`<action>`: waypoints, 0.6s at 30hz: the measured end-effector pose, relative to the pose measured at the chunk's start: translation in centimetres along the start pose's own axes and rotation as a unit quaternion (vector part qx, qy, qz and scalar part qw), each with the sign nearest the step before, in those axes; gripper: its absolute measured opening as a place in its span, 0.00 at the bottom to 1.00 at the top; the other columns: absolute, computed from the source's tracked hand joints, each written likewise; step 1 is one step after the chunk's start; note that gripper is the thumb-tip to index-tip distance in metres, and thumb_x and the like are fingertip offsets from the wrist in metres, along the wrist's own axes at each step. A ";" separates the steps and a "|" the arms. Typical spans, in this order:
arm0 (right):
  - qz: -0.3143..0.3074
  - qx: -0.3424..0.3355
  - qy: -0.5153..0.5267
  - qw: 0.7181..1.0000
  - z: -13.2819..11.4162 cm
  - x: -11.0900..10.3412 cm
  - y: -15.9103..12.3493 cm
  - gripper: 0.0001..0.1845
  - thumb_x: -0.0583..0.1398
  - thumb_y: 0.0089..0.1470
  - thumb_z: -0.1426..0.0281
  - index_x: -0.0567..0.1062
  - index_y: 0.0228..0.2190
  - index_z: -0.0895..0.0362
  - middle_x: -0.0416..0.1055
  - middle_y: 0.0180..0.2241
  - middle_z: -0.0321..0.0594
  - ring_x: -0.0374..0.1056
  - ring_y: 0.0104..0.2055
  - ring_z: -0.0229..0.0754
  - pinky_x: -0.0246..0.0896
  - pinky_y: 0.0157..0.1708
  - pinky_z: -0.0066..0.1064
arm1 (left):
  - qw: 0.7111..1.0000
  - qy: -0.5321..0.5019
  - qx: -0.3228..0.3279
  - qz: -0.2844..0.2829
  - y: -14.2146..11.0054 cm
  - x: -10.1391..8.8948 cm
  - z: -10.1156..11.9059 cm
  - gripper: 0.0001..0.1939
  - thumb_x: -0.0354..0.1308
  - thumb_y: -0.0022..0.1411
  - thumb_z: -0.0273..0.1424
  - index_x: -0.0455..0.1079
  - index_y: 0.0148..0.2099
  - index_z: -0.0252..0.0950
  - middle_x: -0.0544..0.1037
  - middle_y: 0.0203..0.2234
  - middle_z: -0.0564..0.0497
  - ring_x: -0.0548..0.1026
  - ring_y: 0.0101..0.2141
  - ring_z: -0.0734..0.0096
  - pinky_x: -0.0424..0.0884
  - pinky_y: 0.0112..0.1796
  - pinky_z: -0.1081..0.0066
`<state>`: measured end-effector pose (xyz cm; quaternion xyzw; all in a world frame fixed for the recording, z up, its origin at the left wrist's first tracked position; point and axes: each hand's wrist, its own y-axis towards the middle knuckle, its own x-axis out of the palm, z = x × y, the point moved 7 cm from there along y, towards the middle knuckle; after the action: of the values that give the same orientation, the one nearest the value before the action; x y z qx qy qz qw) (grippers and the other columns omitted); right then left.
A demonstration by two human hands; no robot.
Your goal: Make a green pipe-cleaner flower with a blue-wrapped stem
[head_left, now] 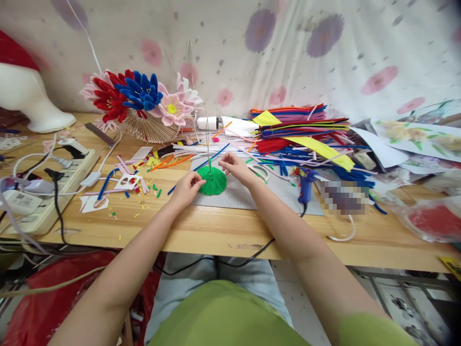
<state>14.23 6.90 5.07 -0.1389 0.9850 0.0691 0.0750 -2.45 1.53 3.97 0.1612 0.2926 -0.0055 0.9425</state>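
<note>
A round, green, fringed piece (212,181) lies on the grey mat (230,198), spread like a small skirt. Thin wire stems (208,139) stand up from its green-wrapped centre. At its left edge, my left hand (188,188) has thumb and fingertips closed on the green rim. My right hand (236,168) is just above the right edge, thumb and fingers pinched together. Whatever may be between those right fingertips is too small to make out. Behind the right hand lies a pair of scissors with pale handles (260,172), partly hidden.
Right of the mat's middle sits a blue glue gun (305,185). Bundles of coloured pipe cleaners (302,129) pile up behind. Fuzzy flowers (142,91) stand at the back left, a power strip (59,192) at the left. Scraps (144,178) litter the wood.
</note>
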 end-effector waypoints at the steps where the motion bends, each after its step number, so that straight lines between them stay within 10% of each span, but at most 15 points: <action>1: -0.019 -0.007 0.009 1.000 0.1 0.7 0.2 0.17 0.62 0.39 0.60 0.63 0.28 0.56 0.66 0.27 0.31 0.60 0.24 0.30 0.55 0.21 0.22 | 0.998 -0.037 -0.026 0.045 0.2 -0.8 -0.5 0.08 0.55 0.53 0.36 0.62 0.29 0.37 0.67 0.22 0.54 0.65 0.25 0.75 0.62 0.28 0.73; 6: -0.013 0.004 0.035 0.999 0.7 1.6 0.6 0.19 0.65 0.32 0.67 0.63 0.28 0.56 0.66 0.22 0.28 0.62 0.23 0.30 0.58 0.25 0.24 | 0.940 -0.246 -0.136 0.194 1.0 -3.4 -2.3 0.09 0.53 0.54 0.35 0.57 0.30 0.37 0.71 0.25 0.54 0.68 0.23 0.79 0.65 0.26 0.75; 18: 0.056 -0.077 0.089 0.991 -8.7 -2.5 2.7 0.19 0.64 0.39 0.61 0.61 0.28 0.54 0.65 0.24 0.30 0.64 0.26 0.31 0.61 0.27 0.24 | 0.957 -0.238 -0.043 0.162 4.3 -4.7 4.8 0.15 0.63 0.45 0.32 0.60 0.32 0.37 0.68 0.21 0.56 0.70 0.25 0.76 0.65 0.26 0.75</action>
<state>14.70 8.76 14.31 -0.0944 0.9857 0.1367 -0.0281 -3.29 3.77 11.56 0.1598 0.0298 0.1220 0.9791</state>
